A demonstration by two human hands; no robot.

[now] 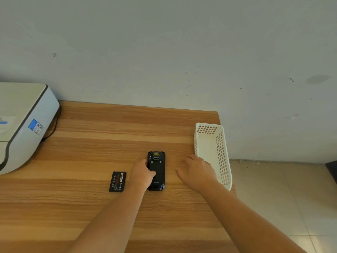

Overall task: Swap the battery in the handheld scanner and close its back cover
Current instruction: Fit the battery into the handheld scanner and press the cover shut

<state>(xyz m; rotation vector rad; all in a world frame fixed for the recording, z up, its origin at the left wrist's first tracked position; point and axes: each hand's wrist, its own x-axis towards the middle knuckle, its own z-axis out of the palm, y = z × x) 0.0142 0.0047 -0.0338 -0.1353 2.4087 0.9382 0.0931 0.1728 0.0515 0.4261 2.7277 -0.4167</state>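
At the far left of the wooden worktop (91,143) we see a white printer (21,125) with a blue label, a dark cable trailing behind it; nearer the middle a black battery (117,181) lies flat, label up, apart from everything else; just right of it our left hand (141,175) rests against the left side of the scanner (156,170), thumb laid across its back and fingers curled along its edge, gripping it; the scanner lies face down on the worktop with its back cover on, scan window at the far end; to its right our right hand (197,172) hovers palm down, fingers loosely spread and holding nothing, not touching the scanner; behind that hand a white basket (221,152) stands at the worktop's right edge.
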